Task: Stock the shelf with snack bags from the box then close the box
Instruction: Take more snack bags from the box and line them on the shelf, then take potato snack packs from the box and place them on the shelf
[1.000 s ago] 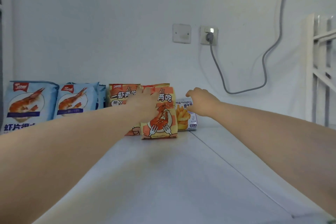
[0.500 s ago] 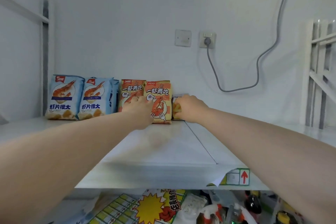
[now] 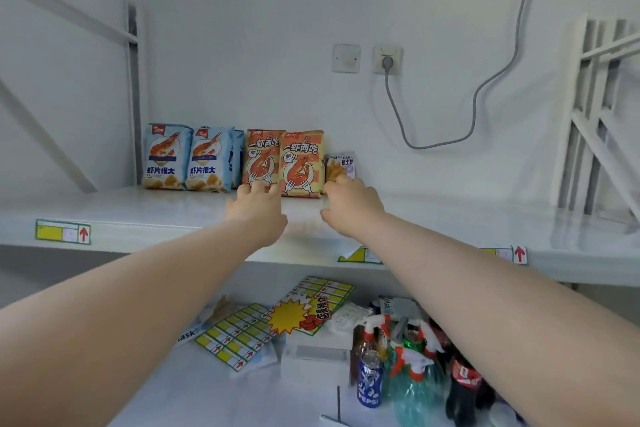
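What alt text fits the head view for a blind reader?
A left hand and a right hand reach toward a row at the back of a white shelf: blue shrimp-chip bags, two orange shrimp bags, one small fries bag.

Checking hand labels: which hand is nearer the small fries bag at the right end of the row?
Right. The right hand reaches up to the lower edge of the fries bag. The left hand is in front of the left orange bag, two bags over.

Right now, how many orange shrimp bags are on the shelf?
2. One orange bag stands beside the blue bags, its base behind the left hand; the other orange bag stands just right of it. Any behind them would be hidden.
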